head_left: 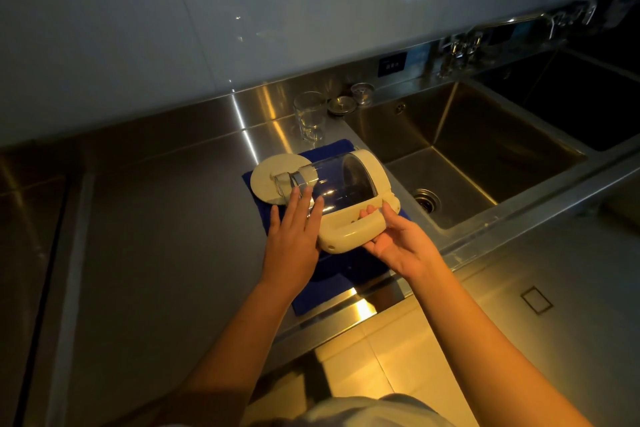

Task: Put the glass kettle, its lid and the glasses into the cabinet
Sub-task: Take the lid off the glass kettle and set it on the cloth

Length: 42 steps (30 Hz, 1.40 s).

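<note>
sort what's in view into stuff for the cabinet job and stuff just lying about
For the job: glass kettle, lid, upright glass
Lying about: blue cloth, sink strainers, sink

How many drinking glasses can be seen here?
2. One glass stands on the counter behind the cloth; another glass lies on the lid, under the fingers of the left hand. The standing one may be a stack.

Steel counter [156,201] w/ double sink [485,135], pale wall panels [242,10], tiled floor [519,270], dim warm light
</note>
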### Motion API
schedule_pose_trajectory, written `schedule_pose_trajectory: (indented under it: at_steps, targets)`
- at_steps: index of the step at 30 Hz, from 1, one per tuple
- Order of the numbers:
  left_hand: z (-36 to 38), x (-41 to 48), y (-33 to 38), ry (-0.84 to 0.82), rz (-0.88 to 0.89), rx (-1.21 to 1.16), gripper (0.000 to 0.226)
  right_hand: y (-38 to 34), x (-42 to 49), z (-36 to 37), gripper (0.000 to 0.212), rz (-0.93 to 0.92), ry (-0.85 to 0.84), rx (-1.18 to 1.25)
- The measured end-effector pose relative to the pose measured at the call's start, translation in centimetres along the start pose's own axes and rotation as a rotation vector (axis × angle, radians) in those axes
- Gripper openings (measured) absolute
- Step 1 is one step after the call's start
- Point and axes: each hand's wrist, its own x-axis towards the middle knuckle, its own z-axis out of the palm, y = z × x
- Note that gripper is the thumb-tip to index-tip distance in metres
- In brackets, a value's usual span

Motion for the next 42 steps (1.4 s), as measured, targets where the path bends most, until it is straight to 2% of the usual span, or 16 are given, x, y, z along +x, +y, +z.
schedule_pose_trajectory:
  at_steps: [4, 13, 15, 17, 19, 23, 27, 30, 35, 39, 42]
  targets:
    - [0.0, 0.2, -0.2, 0.055, 0.014, 0.028, 0.091, -0.2, 0.3, 0.1, 0.053, 0.009, -0.026, 0.053]
    - [-0.3, -0.3, -0.2, 0.079, 0.036, 0.01, 0.099, -0.6, 0.1, 0.9, 0.069, -0.018, -0.134, -0.007]
    - [-0.3, -0.3, 0.1, 0.08, 0.021, -0.027, 0.098, -0.8, 0.1, 1.0, 0.083, -0.038, -0.172, -0.019]
    - [-0.3, -0.2, 0.3, 0.083, 0.015, -0.047, 0.098, -1.1, 0.2, 1.0, 0.11, -0.051, -0.205, -0.023]
    - [-0.3, 0.0, 0.6, 0.073, 0.015, -0.05, 0.097, -1.5, 0.3, 0.9, 0.118, -0.064, -0.217, -0.046]
    - [-0.1, 0.5, 1.1, 0.039, -0.005, -0.055, 0.098, -2.0, -0.4, 1.3, 0.104, -0.106, -0.234, -0.113]
    - [0.0, 1.1, 1.6, 0.021, -0.015, -0.055, 0.103, -2.4, -1.1, 2.2, 0.058, -0.167, -0.224, -0.285]
    - [0.1, 1.3, 1.5, -0.037, -0.023, -0.079, 0.105, -2.6, -1.4, 2.7, 0.03, -0.249, -0.26, -0.508]
    - [0.1, 0.8, -0.1, -0.212, -0.027, -0.227, 0.103, -1.9, -1.1, 2.6, 0.032, -0.304, -0.293, -0.724]
    - [-0.3, 0.0, -1.7, -0.213, -0.054, -0.306, 0.109, -0.6, -0.4, 2.3, 0.051, -0.274, -0.323, -0.812]
    - [-1.1, 0.0, -2.5, -0.183, -0.076, -0.337, 0.108, 0.5, 0.0, 2.2, 0.04, -0.27, -0.332, -0.932]
